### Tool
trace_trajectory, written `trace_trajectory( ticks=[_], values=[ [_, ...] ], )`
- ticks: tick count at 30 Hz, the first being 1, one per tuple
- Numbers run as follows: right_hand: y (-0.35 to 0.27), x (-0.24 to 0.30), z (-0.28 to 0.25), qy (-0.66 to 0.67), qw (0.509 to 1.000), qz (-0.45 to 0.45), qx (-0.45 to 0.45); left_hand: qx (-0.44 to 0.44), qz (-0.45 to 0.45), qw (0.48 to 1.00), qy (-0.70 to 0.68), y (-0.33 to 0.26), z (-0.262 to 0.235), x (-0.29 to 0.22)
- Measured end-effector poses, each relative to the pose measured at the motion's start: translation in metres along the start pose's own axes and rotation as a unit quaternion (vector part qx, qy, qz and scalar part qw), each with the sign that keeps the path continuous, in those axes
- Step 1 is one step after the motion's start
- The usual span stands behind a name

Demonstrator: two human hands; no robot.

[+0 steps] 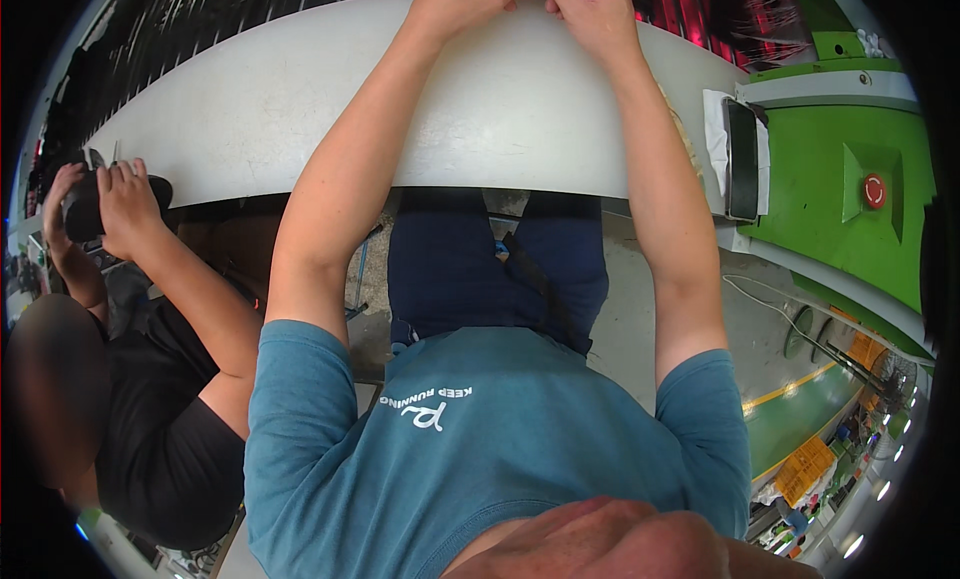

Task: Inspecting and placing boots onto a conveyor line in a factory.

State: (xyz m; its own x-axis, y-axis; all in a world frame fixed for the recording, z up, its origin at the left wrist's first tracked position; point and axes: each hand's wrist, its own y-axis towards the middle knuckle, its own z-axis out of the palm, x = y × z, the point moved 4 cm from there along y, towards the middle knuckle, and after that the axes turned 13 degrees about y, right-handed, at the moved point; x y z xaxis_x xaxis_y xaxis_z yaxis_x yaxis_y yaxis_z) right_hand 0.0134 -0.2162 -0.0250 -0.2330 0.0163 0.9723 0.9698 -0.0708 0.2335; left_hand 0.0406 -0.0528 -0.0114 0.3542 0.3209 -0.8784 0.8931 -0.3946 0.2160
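Left hand (468, 1) and right hand (597, 14) nearly meet, fingers curled, by the far edge of the smooth white surface (290, 99). Can't tell what they're gripping; any piece between those fingertips is hidden. I'd steady both wrists, pinch lightly.

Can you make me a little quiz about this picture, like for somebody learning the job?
1. What colour is the round button on the green machine?
2. True or false: the camera wearer's left hand and right hand are far apart.
3. Where is the co-worker in a black top? A) on the wearer's right, B) on the wearer's left.

Key: 1. Red. 2. False: they are close together at the picture's top edge. 3. B.
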Motion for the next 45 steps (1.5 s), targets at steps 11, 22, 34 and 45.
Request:
trace_trajectory(
  ticks=[11, 22, 34, 45],
  values=[
    [0.000, 0.001, 0.000, 0.008, 1.000, -0.028, 0.001, 0.004, 0.000, 0.999, 0.048, -0.003, -0.002, -0.008],
    [0.002, 0.001, 0.000, 0.011, 0.999, -0.051, 0.003, -0.006, 0.018, 1.000, 0.021, 0.000, 0.001, -0.002],
    [-0.006, 0.002, -0.002, -0.014, 0.999, -0.036, -0.010, -0.031, 0.019, 0.998, 0.057, -0.001, 0.005, 0.015],
    [0.004, 0.007, -0.005, 0.040, 0.997, -0.050, -0.035, -0.037, 0.021, 0.999, -0.014, 0.012, 0.007, 0.012]
  ],
)
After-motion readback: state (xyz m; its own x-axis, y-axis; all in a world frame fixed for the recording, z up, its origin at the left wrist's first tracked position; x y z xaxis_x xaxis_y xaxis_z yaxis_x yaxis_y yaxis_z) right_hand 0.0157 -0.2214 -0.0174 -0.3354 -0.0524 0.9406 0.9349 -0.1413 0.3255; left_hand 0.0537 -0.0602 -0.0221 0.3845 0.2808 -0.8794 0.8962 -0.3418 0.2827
